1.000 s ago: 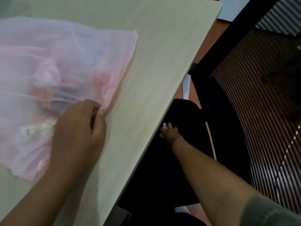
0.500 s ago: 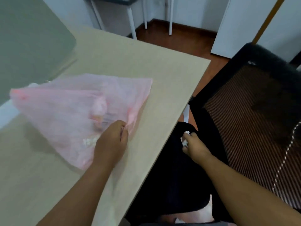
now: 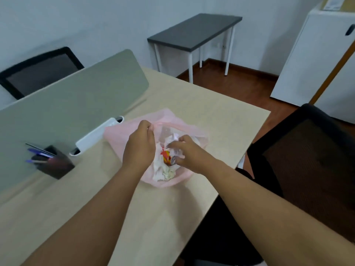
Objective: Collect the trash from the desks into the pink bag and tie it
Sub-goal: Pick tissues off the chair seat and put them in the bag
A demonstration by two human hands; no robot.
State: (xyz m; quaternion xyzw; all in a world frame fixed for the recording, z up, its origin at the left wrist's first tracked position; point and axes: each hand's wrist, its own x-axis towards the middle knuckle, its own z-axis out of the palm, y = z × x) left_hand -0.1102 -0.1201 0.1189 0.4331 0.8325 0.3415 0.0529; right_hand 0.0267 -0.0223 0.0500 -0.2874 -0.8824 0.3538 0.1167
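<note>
Collect step, not tying yet. Pink bag (image 3: 192, 129) sits mid-frame on the desk (image 3: 221, 116), mouth open, with tissues (image 3: 163, 171) and a red-yellow wrapper (image 3: 166, 157) inside. Our left hand (image 3: 139, 148) pinches the rim at its upper edge, holding it open. Right hand (image 3: 185, 153) is over the mouth, fingers curled on a white scrap (image 3: 175, 151). Next, we reckon: let the scrap drop in, then gather the rim for the knot.

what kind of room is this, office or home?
Most likely a small office: a light wood desk with a grey divider panel along it, a black mesh chair pulled up beside it, and a pen holder standing on the desk.
</note>
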